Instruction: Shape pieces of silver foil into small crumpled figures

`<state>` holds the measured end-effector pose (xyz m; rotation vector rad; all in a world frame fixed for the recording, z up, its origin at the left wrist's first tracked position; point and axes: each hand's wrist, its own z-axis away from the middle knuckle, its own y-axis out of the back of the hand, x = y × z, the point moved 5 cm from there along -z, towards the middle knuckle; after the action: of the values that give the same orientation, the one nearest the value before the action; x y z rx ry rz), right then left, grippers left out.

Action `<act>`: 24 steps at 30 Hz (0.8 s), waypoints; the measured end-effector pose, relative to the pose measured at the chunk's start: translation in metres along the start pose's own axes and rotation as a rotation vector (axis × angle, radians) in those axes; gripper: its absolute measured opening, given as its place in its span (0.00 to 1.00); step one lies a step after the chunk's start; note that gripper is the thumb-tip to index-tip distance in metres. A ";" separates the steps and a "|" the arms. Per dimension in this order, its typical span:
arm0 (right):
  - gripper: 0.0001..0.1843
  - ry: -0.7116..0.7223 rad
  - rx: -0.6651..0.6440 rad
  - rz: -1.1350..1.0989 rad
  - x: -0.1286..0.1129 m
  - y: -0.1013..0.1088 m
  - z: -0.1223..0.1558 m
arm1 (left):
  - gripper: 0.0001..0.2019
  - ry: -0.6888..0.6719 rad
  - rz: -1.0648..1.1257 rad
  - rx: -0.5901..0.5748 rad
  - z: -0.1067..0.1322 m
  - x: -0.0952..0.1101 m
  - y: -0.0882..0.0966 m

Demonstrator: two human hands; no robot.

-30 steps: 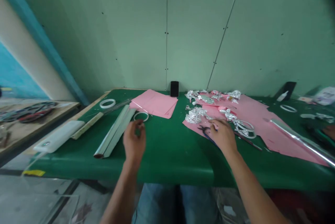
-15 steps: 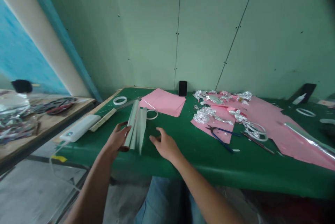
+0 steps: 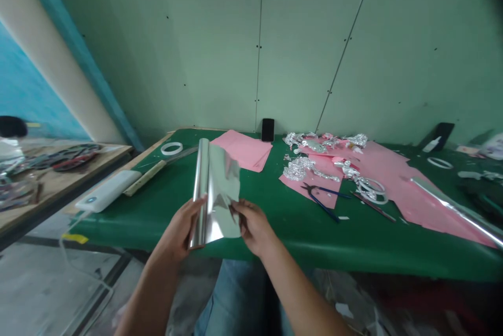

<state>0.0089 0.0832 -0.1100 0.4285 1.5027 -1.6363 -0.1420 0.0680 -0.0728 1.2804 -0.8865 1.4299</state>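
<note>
My left hand [image 3: 184, 226] is closed around the lower part of a roll of aluminium foil [image 3: 202, 168], which tilts upward away from me above the table's front. A loose sheet of the shiny foil hangs off the roll's right side. My right hand [image 3: 250, 223] pinches the free right edge of that sheet, and the foil wrinkles at the fingers. Behind the foil lies a stack of pink sheets [image 3: 249, 155]. Left of the roll a long blade with a pale handle [image 3: 145, 179] rests on the table.
On the green table [image 3: 271, 244] are a white power bank [image 3: 108, 192] with a cable, a white ring [image 3: 172, 148], blue-handled pliers [image 3: 320, 202], crumpled foil [image 3: 298, 168] on pink sheets, and a foil strip [image 3: 456, 210]. A phone [image 3: 268, 130] leans against the wall. A wooden bench [image 3: 78, 168] stands left.
The roll has come up and towards me in my left hand. My right hand, apart from the foil before, now grips its loose edge, and the sheet is spread out.
</note>
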 end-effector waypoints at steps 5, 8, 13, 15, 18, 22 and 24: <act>0.09 0.279 0.234 0.574 -0.045 0.048 0.014 | 0.40 0.029 -0.194 -0.060 -0.007 -0.014 -0.013; 0.09 0.312 0.390 0.851 -0.062 0.076 0.019 | 0.41 -0.156 -0.574 0.019 -0.019 -0.015 -0.016; 0.12 0.442 0.444 1.351 -0.053 0.066 0.027 | 0.34 -0.287 -0.849 -0.005 -0.028 -0.020 -0.026; 0.16 0.644 0.353 1.503 -0.040 0.043 0.033 | 0.30 -0.399 -0.986 0.035 -0.027 -0.017 -0.028; 0.21 0.794 0.007 1.632 -0.010 0.014 0.037 | 0.24 -0.522 -1.161 0.051 -0.024 -0.012 -0.028; 0.28 0.690 -0.195 1.742 0.014 0.017 0.034 | 0.22 -0.472 -1.153 0.043 -0.022 -0.010 -0.009; 0.29 0.678 -0.201 1.759 0.014 0.024 0.033 | 0.21 -0.405 -1.148 0.129 -0.021 -0.009 0.007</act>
<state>0.0285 0.0492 -0.1284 1.6500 0.9376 0.0940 -0.1549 0.0846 -0.0843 1.7724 -0.1668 0.3199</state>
